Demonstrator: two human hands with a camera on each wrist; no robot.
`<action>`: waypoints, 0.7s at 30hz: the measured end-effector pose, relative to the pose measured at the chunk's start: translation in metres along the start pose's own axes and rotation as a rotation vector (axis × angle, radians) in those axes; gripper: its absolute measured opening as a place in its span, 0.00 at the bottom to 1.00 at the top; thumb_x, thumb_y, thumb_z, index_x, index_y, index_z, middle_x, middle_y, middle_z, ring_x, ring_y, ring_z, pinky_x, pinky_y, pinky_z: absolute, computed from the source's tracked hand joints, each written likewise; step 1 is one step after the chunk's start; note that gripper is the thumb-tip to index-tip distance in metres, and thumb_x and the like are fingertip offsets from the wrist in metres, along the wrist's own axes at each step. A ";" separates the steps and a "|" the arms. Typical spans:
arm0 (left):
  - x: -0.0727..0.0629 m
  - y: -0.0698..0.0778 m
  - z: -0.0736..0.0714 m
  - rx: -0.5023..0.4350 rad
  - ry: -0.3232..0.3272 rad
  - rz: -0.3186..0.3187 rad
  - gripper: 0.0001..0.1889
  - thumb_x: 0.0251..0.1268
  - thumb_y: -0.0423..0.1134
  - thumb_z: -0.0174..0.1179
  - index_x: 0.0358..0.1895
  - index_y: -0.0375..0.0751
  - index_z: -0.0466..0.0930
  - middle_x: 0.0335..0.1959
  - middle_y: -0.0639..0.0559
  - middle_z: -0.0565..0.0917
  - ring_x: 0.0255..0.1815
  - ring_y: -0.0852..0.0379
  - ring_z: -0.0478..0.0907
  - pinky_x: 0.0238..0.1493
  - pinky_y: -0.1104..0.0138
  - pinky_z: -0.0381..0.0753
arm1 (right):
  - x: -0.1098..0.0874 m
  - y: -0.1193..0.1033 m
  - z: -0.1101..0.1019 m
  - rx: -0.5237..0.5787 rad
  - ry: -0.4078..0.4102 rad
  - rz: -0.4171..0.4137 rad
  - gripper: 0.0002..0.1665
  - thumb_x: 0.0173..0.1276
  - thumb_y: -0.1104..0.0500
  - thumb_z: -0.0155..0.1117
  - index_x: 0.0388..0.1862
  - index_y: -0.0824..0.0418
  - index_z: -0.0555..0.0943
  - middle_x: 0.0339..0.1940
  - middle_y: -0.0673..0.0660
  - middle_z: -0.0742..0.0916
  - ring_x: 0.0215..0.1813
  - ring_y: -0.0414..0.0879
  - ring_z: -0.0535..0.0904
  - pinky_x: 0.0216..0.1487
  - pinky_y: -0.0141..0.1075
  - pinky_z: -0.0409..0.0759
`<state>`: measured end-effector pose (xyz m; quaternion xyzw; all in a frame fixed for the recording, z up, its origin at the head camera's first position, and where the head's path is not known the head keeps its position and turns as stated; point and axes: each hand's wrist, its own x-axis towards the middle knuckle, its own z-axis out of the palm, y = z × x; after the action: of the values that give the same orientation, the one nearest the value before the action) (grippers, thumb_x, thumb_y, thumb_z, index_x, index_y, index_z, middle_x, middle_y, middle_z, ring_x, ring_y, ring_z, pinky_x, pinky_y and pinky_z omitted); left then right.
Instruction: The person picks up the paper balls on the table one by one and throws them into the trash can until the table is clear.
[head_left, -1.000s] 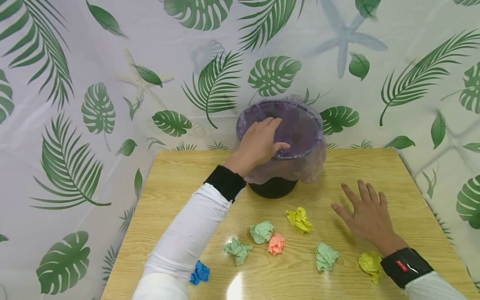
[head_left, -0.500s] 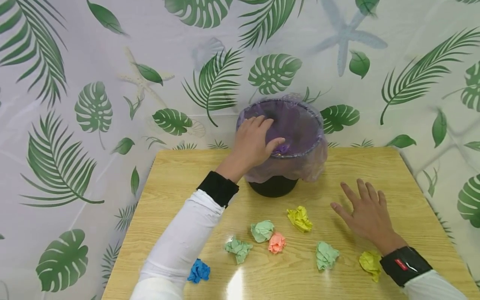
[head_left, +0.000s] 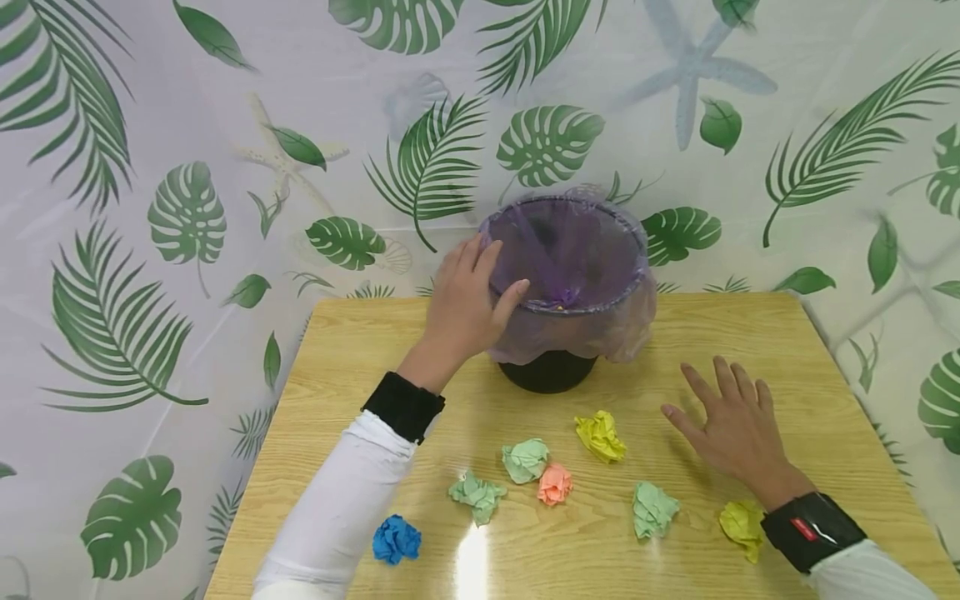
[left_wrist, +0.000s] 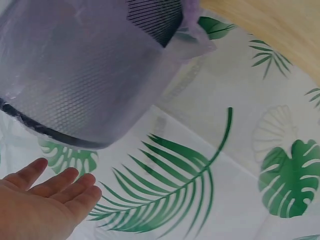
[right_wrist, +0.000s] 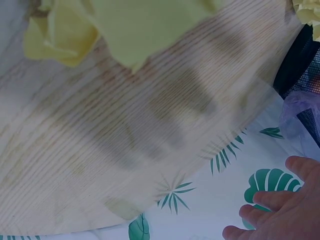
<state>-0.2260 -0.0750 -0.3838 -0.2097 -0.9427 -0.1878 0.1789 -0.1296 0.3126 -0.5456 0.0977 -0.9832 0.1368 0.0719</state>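
Note:
My left hand, fingers relaxed and holding nothing, is at the left rim of a black mesh waste bin lined with a purple plastic bag. In the left wrist view the fingers are beside the bin's rim, apart from it. My right hand is spread palm down over the table's right side, with no object in it. Nearest to it lie a yellow crumpled paper ball by the wrist and a green crumpled paper ball to the left.
Farther left on the wooden table lie another yellow ball, two green balls, a coral ball and a blue ball. Behind the table hangs a leaf-patterned cloth.
My left hand has drawn back from over the bin's mouth to its left rim, toward the lower left. The right hand and the paper balls have stayed in place.

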 end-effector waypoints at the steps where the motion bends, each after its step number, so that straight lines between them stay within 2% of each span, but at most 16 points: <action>1: -0.003 -0.004 0.000 0.004 0.000 -0.009 0.36 0.79 0.58 0.52 0.76 0.34 0.64 0.75 0.34 0.66 0.78 0.38 0.59 0.80 0.52 0.53 | 0.000 0.000 0.000 -0.001 0.001 0.000 0.47 0.73 0.32 0.57 0.80 0.58 0.64 0.77 0.78 0.60 0.75 0.79 0.53 0.69 0.77 0.45; 6: -0.017 -0.023 0.002 0.004 -0.028 -0.082 0.36 0.79 0.59 0.49 0.77 0.35 0.62 0.77 0.34 0.63 0.80 0.37 0.56 0.80 0.51 0.51 | 0.001 -0.001 -0.002 -0.006 -0.007 0.006 0.48 0.73 0.31 0.57 0.80 0.58 0.64 0.78 0.78 0.60 0.76 0.78 0.53 0.69 0.76 0.45; 11: -0.038 -0.044 0.006 -0.002 -0.089 -0.160 0.36 0.80 0.59 0.47 0.78 0.37 0.60 0.79 0.34 0.60 0.81 0.36 0.52 0.81 0.48 0.48 | 0.001 -0.002 -0.004 -0.004 -0.017 0.005 0.48 0.74 0.31 0.56 0.81 0.58 0.63 0.78 0.78 0.60 0.77 0.77 0.52 0.70 0.76 0.44; 21: -0.081 -0.083 0.028 0.040 -0.197 -0.247 0.38 0.80 0.62 0.44 0.80 0.37 0.59 0.79 0.30 0.57 0.81 0.33 0.49 0.81 0.46 0.45 | 0.001 -0.004 -0.004 0.003 -0.019 0.001 0.48 0.74 0.31 0.56 0.82 0.57 0.63 0.78 0.79 0.60 0.76 0.79 0.52 0.69 0.76 0.44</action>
<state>-0.2031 -0.1598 -0.4650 -0.1059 -0.9779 -0.1679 0.0651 -0.1289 0.3100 -0.5408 0.0985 -0.9836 0.1374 0.0625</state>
